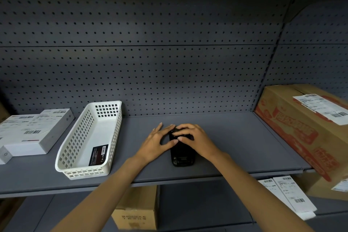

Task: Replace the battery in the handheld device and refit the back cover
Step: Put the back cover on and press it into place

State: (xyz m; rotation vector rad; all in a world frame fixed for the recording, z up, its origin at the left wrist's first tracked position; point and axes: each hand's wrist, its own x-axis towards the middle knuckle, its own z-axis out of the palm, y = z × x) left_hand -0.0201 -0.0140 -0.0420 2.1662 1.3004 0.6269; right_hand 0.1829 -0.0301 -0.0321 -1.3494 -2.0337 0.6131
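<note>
Flat on the shelf [226,137], handheld device [182,154] runs lengthwise away from the person, both hands [177,140] pressing its far end.

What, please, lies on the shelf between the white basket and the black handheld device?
In the head view, only the left hand lies there, reaching to the handheld device; the shelf beside the white basket is otherwise bare.

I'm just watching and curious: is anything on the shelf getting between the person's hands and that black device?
Nothing visible does. Both the left hand and the right hand are already on the black device, which lies flat on the grey shelf. The white basket sits off to the left, apart from them.
</note>
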